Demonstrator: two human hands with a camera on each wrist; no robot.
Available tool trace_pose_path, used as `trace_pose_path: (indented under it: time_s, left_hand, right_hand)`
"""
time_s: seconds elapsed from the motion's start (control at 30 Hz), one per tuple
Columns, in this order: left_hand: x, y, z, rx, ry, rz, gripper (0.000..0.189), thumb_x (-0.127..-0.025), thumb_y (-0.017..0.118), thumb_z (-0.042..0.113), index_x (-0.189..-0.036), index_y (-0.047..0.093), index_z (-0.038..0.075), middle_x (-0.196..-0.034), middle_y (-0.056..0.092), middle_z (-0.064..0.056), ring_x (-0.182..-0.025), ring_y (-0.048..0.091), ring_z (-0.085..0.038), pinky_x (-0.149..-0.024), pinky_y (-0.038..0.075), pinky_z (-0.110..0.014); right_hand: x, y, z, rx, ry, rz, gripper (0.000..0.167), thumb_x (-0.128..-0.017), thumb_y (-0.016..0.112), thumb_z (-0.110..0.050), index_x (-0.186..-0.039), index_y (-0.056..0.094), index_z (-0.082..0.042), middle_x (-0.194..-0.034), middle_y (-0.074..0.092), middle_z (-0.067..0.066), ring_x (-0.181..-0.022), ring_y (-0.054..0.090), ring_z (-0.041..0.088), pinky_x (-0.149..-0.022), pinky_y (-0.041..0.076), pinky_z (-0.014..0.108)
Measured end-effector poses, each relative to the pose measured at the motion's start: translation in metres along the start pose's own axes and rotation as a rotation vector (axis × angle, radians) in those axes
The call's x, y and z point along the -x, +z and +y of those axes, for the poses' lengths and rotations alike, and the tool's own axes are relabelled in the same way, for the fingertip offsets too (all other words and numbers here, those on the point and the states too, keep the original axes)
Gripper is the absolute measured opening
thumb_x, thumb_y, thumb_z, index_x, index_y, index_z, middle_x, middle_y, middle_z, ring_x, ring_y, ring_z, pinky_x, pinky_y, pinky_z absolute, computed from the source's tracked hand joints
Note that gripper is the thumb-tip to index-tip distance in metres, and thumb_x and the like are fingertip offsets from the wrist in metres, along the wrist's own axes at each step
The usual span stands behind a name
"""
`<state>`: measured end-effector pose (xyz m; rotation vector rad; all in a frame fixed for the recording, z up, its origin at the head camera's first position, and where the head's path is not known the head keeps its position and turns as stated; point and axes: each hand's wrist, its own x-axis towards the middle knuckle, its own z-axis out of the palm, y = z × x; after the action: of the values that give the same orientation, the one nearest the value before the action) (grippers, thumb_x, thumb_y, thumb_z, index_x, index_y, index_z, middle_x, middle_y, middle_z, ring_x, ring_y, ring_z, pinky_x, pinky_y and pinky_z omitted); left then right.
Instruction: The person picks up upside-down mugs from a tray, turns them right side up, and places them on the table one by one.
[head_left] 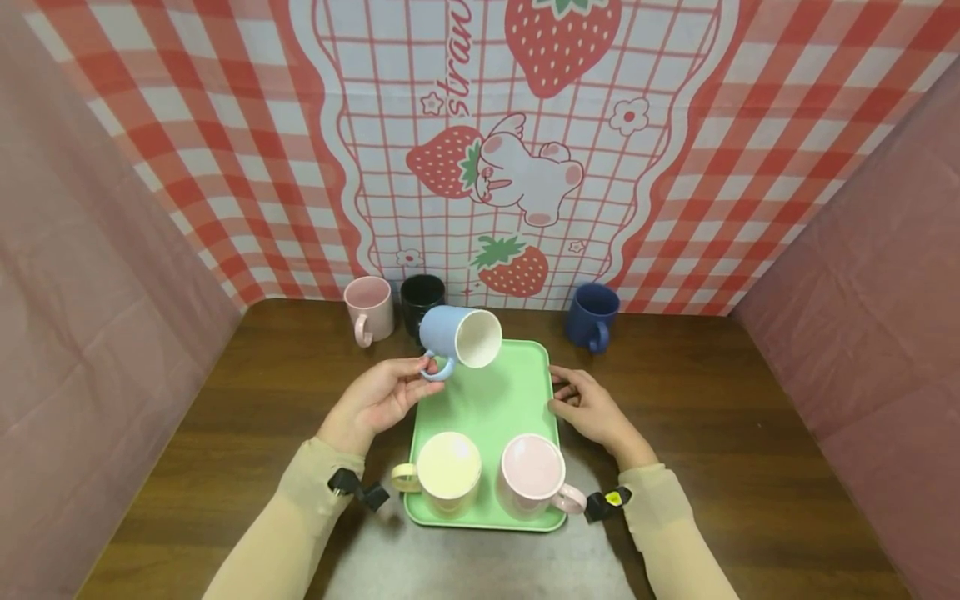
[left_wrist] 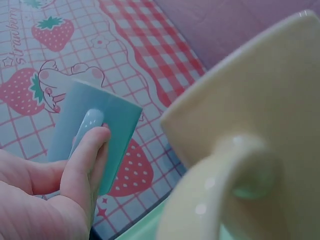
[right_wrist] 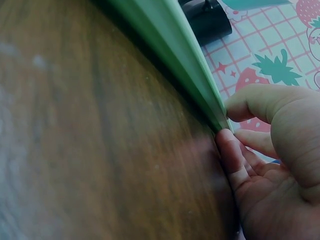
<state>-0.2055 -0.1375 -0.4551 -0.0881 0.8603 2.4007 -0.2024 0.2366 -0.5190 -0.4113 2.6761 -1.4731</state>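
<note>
My left hand [head_left: 386, 398] pinches the handle of a light blue mug [head_left: 444, 327], also seen in the left wrist view [left_wrist: 95, 125]. The mug is tipped on its side above the far left part of a green tray [head_left: 502, 392], its white inside facing right. At the tray's right edge my right hand [head_left: 592, 407] grips the rim; in the right wrist view its thumb and fingertips [right_wrist: 230, 150] meet there. On the tray's near end stand a yellow mug [head_left: 448, 471] at left and a pale pink mug [head_left: 531, 475] at right, handles outward.
Along the back of the wooden table [head_left: 697, 417] stand a pink mug [head_left: 370, 307] and a black mug [head_left: 422, 298] on the left, and a dark blue mug [head_left: 592, 315] on the right. A strawberry-print cloth [head_left: 637, 192] hangs behind them.
</note>
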Motion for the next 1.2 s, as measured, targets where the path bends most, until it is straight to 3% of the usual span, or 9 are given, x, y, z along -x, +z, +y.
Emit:
trace_pose_path:
  time_s: [0.3, 0.6, 0.73, 0.87, 1.07, 1.2]
  left_hand:
    - [-0.001, 0.003, 0.000, 0.136, -0.021, 0.061, 0.026, -0.115, 0.039, -0.003, -0.109, 0.063, -0.009, -0.095, 0.073, -0.017, -0.086, 0.080, -0.025, -0.087, 0.065, -0.036]
    - [0.000, 0.008, -0.001, 0.149, -0.037, 0.060, 0.027, -0.115, 0.036, -0.005, -0.111, 0.062, -0.011, -0.095, 0.074, -0.019, -0.086, 0.080, -0.025, -0.086, 0.065, -0.032]
    - [0.000, 0.011, -0.003, 0.140, -0.042, 0.075, 0.026, -0.115, 0.036, -0.006, -0.109, 0.061, -0.011, -0.093, 0.073, -0.017, -0.084, 0.080, -0.024, -0.085, 0.065, -0.032]
    - [0.001, 0.016, -0.006, 0.150, -0.029, 0.072, 0.024, -0.115, 0.036, -0.006, -0.112, 0.059, -0.011, -0.095, 0.073, -0.018, -0.086, 0.080, -0.025, -0.088, 0.064, -0.033]
    - [0.003, 0.024, -0.010, 0.167, 0.001, 0.080, 0.022, -0.115, 0.038, -0.005, -0.114, 0.060, -0.010, -0.097, 0.075, -0.018, -0.087, 0.080, -0.025, -0.088, 0.064, -0.034]
    - [0.005, 0.027, -0.012, 0.186, 0.013, 0.067, 0.025, -0.115, 0.038, -0.005, -0.110, 0.062, -0.008, -0.099, 0.077, -0.019, -0.089, 0.081, -0.026, -0.091, 0.064, -0.033]
  right_hand:
    - [0.001, -0.002, -0.006, -0.003, 0.013, -0.023, 0.062, -0.099, 0.077, -0.006, -0.155, 0.053, 0.007, -0.140, 0.061, 0.024, -0.111, 0.065, 0.029, -0.088, 0.054, 0.023]
    - [0.006, -0.021, -0.020, 0.041, 0.050, -0.109, 0.055, -0.102, 0.076, -0.013, -0.151, 0.059, 0.004, -0.138, 0.067, 0.022, -0.116, 0.070, 0.034, -0.091, 0.058, 0.032]
    - [0.009, -0.031, -0.036, 0.077, 0.012, -0.068, 0.046, -0.103, 0.076, -0.012, -0.145, 0.065, 0.003, -0.131, 0.074, 0.019, -0.111, 0.072, 0.030, -0.088, 0.058, 0.030]
    - [0.013, -0.033, -0.060, 0.044, -0.064, -0.025, 0.038, -0.104, 0.075, -0.010, -0.140, 0.069, 0.001, -0.126, 0.077, 0.016, -0.109, 0.073, 0.023, -0.089, 0.058, 0.025]
    - [0.016, -0.021, -0.098, -0.057, -0.147, -0.008, 0.031, -0.104, 0.075, -0.006, -0.134, 0.073, -0.001, -0.116, 0.079, 0.012, -0.101, 0.076, 0.019, -0.085, 0.060, 0.025]
    - [0.009, -0.009, -0.114, -0.027, -0.144, -0.036, 0.028, -0.104, 0.076, -0.014, -0.131, 0.076, -0.006, -0.112, 0.080, 0.006, -0.099, 0.074, 0.021, -0.083, 0.058, 0.027]
